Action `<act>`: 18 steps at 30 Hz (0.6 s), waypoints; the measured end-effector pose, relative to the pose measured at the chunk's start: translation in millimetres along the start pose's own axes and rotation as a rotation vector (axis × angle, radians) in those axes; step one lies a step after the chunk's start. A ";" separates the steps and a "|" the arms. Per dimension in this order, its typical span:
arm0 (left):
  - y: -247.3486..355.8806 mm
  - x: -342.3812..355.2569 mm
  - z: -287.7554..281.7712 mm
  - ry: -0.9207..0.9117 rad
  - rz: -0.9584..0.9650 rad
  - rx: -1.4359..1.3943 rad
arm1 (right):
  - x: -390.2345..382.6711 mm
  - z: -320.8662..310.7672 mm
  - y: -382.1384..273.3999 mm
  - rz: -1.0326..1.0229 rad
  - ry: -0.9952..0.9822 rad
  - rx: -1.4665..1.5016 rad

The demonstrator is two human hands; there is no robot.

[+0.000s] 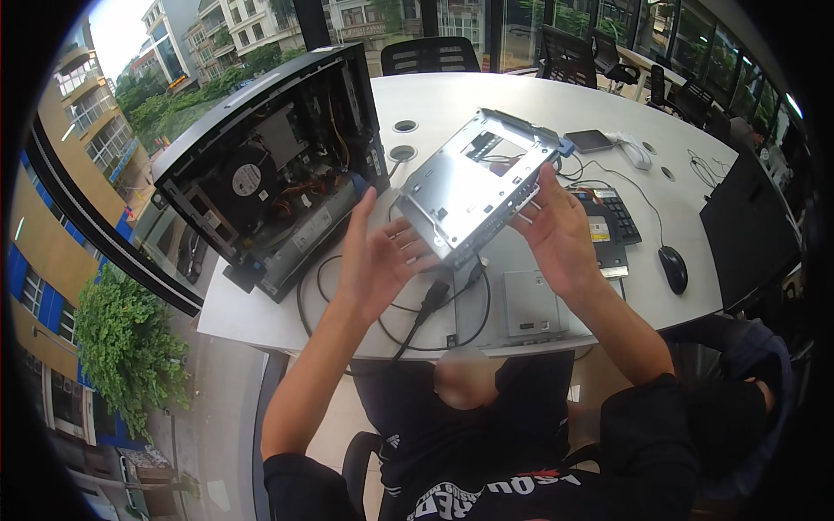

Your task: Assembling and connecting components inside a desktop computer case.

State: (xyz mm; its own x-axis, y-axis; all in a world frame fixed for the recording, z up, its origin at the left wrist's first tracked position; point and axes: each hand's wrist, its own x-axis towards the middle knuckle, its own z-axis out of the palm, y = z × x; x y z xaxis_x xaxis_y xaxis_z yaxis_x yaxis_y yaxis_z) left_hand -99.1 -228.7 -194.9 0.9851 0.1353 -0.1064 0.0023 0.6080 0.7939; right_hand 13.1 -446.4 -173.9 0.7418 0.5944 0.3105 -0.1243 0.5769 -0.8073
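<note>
A silvery metal drive cage [465,191] with cut-outs is held tilted above the table. My right hand [560,230] grips its right side, thumb along the upper edge and fingers beneath. By the near left corner, my left hand [378,265] has its thumb raised and its fingers spread; the fingertips reach the cage's edge, and I cannot tell how firmly they touch. To the left stands an opened black computer case [278,165], its fan [247,179], wires and silver power supply [308,234] showing.
A black cable with a plug [434,297] loops over the white table [234,317] near its front edge. Flat metal parts [532,304] lie below my right hand. Further right are a keyboard [618,217], a mouse [672,269] and a dark monitor [751,226].
</note>
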 end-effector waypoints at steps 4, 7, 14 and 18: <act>-2.5 -7.7 22.6 -0.056 0.062 -0.109 | 0.0 -0.7 16.8 -0.041 0.066 0.022; 2.3 -4.1 24.1 0.043 0.148 0.052 | -3.5 10.9 20.1 -0.053 0.028 0.005; 49.2 -0.5 -3.5 0.229 0.365 0.231 | -15.6 9.1 12.7 0.501 -0.326 -0.486; 77.2 0.3 -9.8 0.199 0.448 0.565 | -25.2 28.8 -26.8 0.604 -0.484 -0.603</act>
State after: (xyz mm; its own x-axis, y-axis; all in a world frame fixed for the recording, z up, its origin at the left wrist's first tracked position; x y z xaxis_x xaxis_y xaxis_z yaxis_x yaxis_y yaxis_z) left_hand -100.3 -174.0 -139.5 0.8628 0.4470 0.2360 -0.2510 -0.0263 0.9676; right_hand -21.2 -460.7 -145.6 0.2969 0.9386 -0.1755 0.0630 -0.2026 -0.9772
